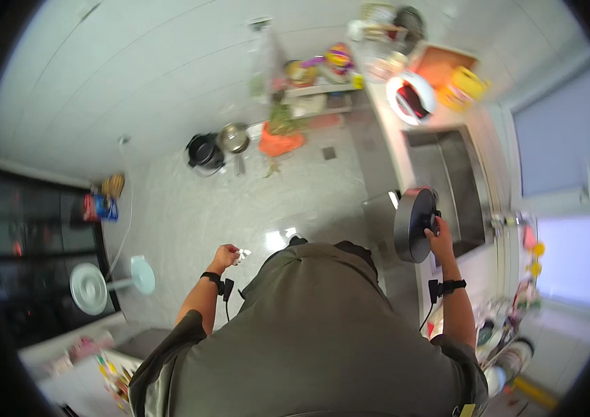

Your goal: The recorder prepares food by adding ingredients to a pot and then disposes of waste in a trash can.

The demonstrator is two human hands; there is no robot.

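In my right hand [440,240] is a dark grey, round cooking pan [410,224], gripped by a black handle or knob. The pan is tilted on its side, at the near edge of the steel sink [443,172]. Whether its face is a lid or its base, I cannot tell. On the other side of my body, my left hand [224,256] pinches a small, crumpled white piece [241,256], perhaps tissue or foil, above the tiled floor [196,208].
A white basin [400,107] and a yellow jug [462,88] stand on the counter beyond the sink. Along the wall are a black pot [205,151], a metal saucepan [234,137] and an orange bag [280,142] of greens. A pale standing fan [89,288] is at left.
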